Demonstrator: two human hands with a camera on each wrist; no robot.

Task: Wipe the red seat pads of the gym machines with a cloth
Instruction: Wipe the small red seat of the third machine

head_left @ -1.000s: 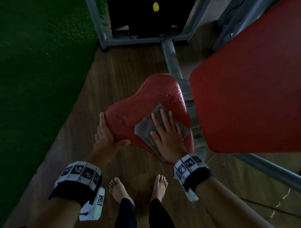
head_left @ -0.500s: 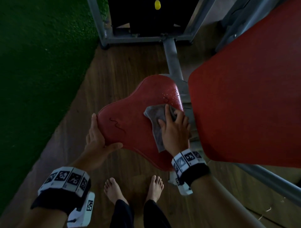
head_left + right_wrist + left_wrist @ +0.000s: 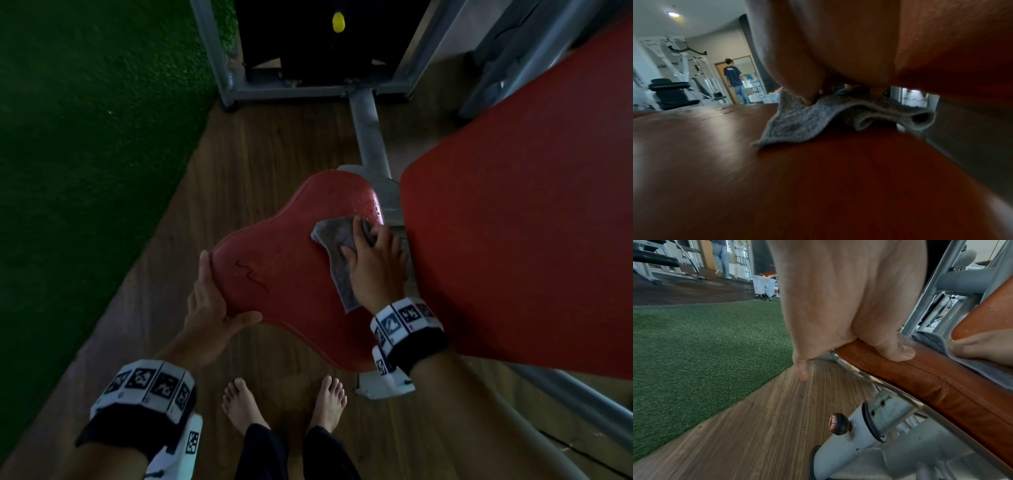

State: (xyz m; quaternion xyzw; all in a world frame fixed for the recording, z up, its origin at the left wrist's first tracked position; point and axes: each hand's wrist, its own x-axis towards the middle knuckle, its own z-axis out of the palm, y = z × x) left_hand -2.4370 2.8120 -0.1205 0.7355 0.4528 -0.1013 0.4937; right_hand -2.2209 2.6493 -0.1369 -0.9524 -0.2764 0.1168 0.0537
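Observation:
The red seat pad (image 3: 291,270) sits low on a grey post, with water droplets at its far right corner and a dark squiggle near its left lobe. My right hand (image 3: 373,263) presses a grey cloth (image 3: 334,240) onto the pad's right side, close to the large red back pad (image 3: 513,240). Its fingers are curled into the bunched cloth (image 3: 818,123). My left hand (image 3: 212,305) grips the pad's left near corner, thumb on the near edge and fingers along the side. In the left wrist view the thumb (image 3: 894,352) lies on the seat pad (image 3: 931,386).
Green turf (image 3: 85,171) borders the wooden floor (image 3: 257,164) on the left. The grey machine frame (image 3: 371,137) and a weight stack with a yellow pin (image 3: 338,22) stand ahead. My bare feet (image 3: 239,404) are under the seat. A red knob (image 3: 837,423) sticks out of the seat post. A person (image 3: 733,78) walks far off.
My right hand has slid the cloth from the pad's near middle to its far right side, and the cloth has bunched up. My left hand keeps its hold on the pad's corner.

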